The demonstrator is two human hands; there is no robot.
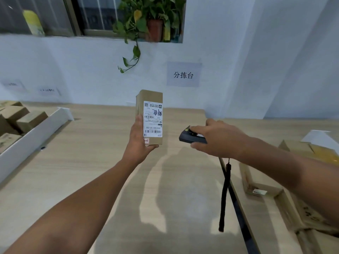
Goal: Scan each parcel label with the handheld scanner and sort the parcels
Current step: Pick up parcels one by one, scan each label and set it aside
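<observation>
Head view shows your left hand (139, 140) holding the parcel (140, 107) upright above the desk (91, 162), fingers wrapped round its lower end, the label (153, 119) facing you. Your right hand (218, 138) is clamped on the scanner (190, 137) just beside it, one finger laid along its top. Steady the parcel, square the scanner's nose onto the lower barcode, and mind your left thumb doesn't cover the label's edge. Sort it only once the scan registers.

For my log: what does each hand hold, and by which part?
Left hand grips the parcel by its lower end; right hand grips the scanner by its rear.
</observation>
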